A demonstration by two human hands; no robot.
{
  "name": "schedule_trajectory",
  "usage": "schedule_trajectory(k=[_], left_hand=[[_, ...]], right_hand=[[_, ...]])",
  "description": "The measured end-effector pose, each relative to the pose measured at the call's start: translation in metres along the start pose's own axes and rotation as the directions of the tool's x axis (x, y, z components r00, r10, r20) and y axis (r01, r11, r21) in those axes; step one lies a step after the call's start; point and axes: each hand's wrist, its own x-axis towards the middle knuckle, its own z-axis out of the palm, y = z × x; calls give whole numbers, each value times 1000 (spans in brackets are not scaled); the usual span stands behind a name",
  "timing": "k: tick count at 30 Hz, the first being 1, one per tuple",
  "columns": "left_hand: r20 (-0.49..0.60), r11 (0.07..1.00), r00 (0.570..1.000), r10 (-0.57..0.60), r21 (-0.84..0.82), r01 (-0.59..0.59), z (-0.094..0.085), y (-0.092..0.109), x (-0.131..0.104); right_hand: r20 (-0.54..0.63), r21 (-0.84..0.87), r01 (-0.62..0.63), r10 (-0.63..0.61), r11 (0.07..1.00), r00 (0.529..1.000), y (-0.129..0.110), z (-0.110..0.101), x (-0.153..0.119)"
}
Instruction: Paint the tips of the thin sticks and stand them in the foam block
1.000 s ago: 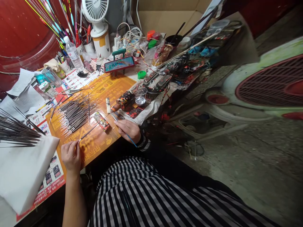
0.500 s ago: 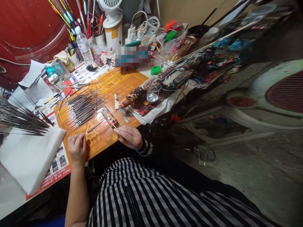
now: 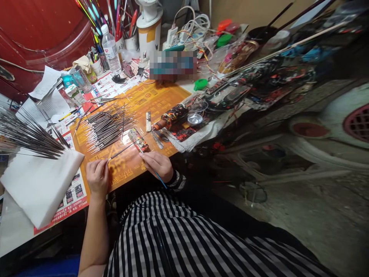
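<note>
My left hand [image 3: 97, 177] is closed at the near edge of the orange mat [image 3: 131, 167], pinching the end of a slender dark fishing float [image 3: 122, 151]. The float points up and right toward a paint-smeared block [image 3: 138, 139]. My right hand [image 3: 158, 165] pinches a thin blue-handled paintbrush [image 3: 160, 180] close to its tip, just below that block. Whether the tip touches anything I cannot tell. Beyond my left hand lies a pile of similar dark floats [image 3: 105, 127] with pale ends.
At left, a white foam block [image 3: 54, 188] has many thin dark rods [image 3: 31, 134] stuck in it. A water bottle [image 3: 111, 50] stands at the back. Paint-stained tools and a small metal dish [image 3: 195, 119] lie on the right, beside a white cloth [image 3: 198, 136].
The view has shifted, so the table things appear farther right and slightly higher. Both hands keep their grips on the float and the paintbrush, nearly in place.
</note>
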Motion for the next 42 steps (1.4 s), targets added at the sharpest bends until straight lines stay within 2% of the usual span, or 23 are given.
schedule_trajectory(k=[9, 17, 25, 33, 42], left_hand=[[36, 999, 998, -43, -12, 44, 0, -1, -1], [1, 1000, 1000, 10, -20, -10, -1, 1, 2], [27, 999, 999, -36, -14, 36, -1, 1, 0], [25, 999, 999, -33, -18, 33, -1, 1, 1], [16, 1000, 1000, -15, -22, 15, -2, 3, 2]], right_hand=[[-4, 15, 4, -4, 1000, 1000, -1, 0, 3], [4, 13, -9, 9, 1000, 1000, -1, 0, 2], [24, 25, 2, -2, 1000, 1000, 1, 1, -2], [10, 74, -16, 15, 997, 1000, 2, 3, -3], [12, 23, 11, -11, 1000, 1000, 2, 2, -1]])
